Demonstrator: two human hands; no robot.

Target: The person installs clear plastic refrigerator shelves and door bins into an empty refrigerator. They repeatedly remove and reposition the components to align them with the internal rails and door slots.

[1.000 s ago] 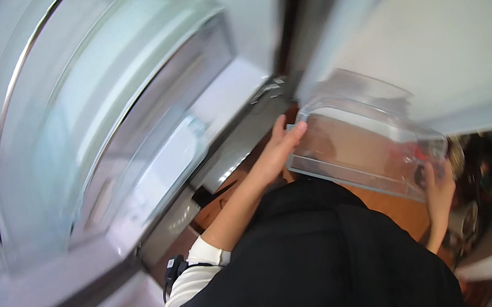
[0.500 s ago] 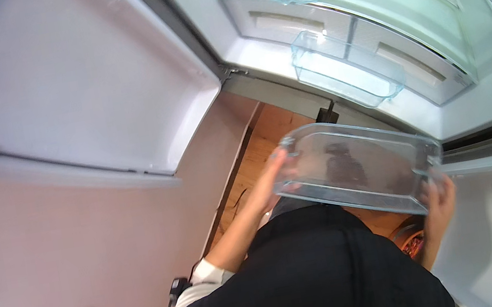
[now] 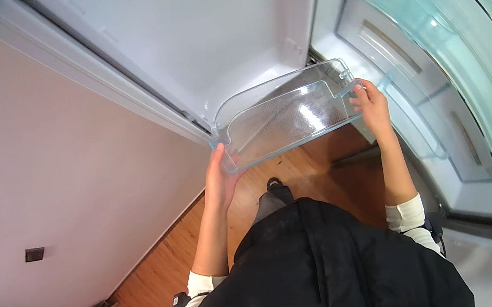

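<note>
A clear plastic refrigerator door bin (image 3: pixel 282 118) is held up in front of me, tilted with its right end higher. My left hand (image 3: pixel 221 174) grips its left end, thumb on the rim. The right end is in my right hand (image 3: pixel 370 103), with the thumb and fingers closed on the corner. Just behind the bin stands the open white refrigerator door (image 3: pixel 199 31); whether the bin touches it I cannot tell.
On the right is the open refrigerator, with glass shelves (image 3: pixel 444 16), white drawers (image 3: pixel 380 43) and another clear bin (image 3: pixel 412 116) at its bottom. A pale wall (image 3: pixel 69 183) with a dark socket (image 3: pixel 34 254) rises on the left. Wooden floor (image 3: pixel 166 258) lies below.
My view and body have turned left toward the open door. Both hands have carried the clear bin from before the refrigerator's interior over to the door, and its right end now sits higher.
</note>
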